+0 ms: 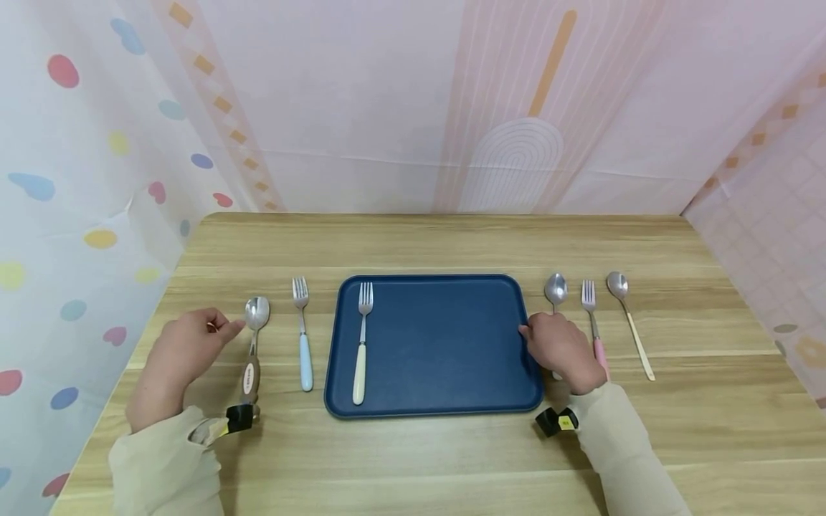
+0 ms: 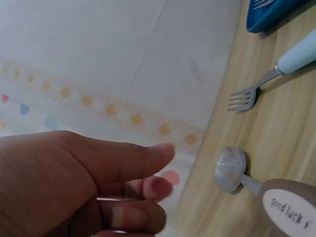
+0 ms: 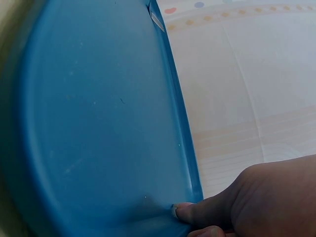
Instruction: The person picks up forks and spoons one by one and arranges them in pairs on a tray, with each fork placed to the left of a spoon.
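A dark blue tray (image 1: 445, 344) lies mid-table, with a cream-handled fork (image 1: 359, 365) on its left side. At the tray's right rim is my right hand (image 1: 560, 345); the right wrist view shows the thumb (image 3: 185, 212) over the rim and fingers outside, pinching it. My left hand (image 1: 190, 344) hovers left of a brown-handled spoon (image 1: 250, 380), fingers loosely bent with nothing in them. In the left wrist view a gap separates the fingertips from the spoon's bowl (image 2: 230, 169). A blue-handled fork (image 1: 305, 362) lies between that spoon and the tray.
Right of the tray lie a spoon (image 1: 556, 288) partly hidden by my right hand, a pink-handled fork (image 1: 589, 295) and a cream-handled spoon (image 1: 635, 337). A patterned curtain (image 1: 361, 107) hangs behind the wooden table (image 1: 413, 244) and along both sides.
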Demonstrator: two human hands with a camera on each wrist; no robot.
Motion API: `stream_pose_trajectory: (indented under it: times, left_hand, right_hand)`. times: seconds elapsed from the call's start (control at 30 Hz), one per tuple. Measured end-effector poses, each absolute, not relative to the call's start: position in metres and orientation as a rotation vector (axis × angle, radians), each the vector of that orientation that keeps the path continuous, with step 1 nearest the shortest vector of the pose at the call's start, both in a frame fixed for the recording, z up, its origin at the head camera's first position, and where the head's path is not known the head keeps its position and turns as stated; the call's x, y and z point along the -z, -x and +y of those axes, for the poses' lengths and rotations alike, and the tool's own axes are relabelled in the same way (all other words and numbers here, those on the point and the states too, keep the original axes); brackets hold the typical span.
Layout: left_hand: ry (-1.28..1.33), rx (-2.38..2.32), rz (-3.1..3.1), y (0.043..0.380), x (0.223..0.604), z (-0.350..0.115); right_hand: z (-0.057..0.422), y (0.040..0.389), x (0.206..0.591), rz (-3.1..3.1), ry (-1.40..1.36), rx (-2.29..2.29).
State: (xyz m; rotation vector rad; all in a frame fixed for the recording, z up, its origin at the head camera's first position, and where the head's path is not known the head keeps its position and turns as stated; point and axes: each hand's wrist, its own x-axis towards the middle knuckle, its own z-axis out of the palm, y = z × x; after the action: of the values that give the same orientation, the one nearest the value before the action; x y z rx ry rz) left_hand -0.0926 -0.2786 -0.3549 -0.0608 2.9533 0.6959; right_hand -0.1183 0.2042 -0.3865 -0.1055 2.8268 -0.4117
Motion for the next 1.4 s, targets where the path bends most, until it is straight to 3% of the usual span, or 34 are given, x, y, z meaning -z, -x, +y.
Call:
stream_pose_trajectory:
  times: [1.4]
  left_hand:
    - [0.065, -0.753, 2.573, 0.098, 0.379, -0.272]
  right_hand:
    - [0.204, 0.117, 0.387, 2.83, 0.103, 0.436]
